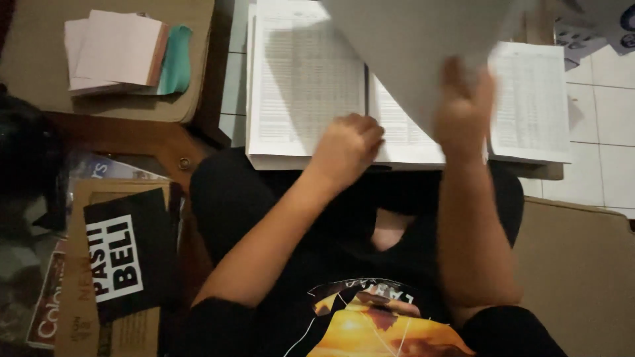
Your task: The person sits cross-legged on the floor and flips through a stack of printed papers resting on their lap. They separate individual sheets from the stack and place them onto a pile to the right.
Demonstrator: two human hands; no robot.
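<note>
My left hand (pixel 347 145) rests as a loose fist on the near edge of a left stack of white printed sheets (pixel 304 86) lying on my lap. My right hand (pixel 463 112) is raised and blurred, gripping the lower edge of a large white sheet (pixel 410 46) that is lifted and curved over the stacks. Under it lies a right stack of printed table sheets (pixel 532 106).
A brown padded surface (pixel 40 73) at the upper left carries pink and teal paper pads (pixel 119 53). A cardboard box with a black printed label (pixel 122 258) sits at the lower left. White floor tiles (pixel 608 119) show at the right, with a tan cushion (pixel 582 271) below.
</note>
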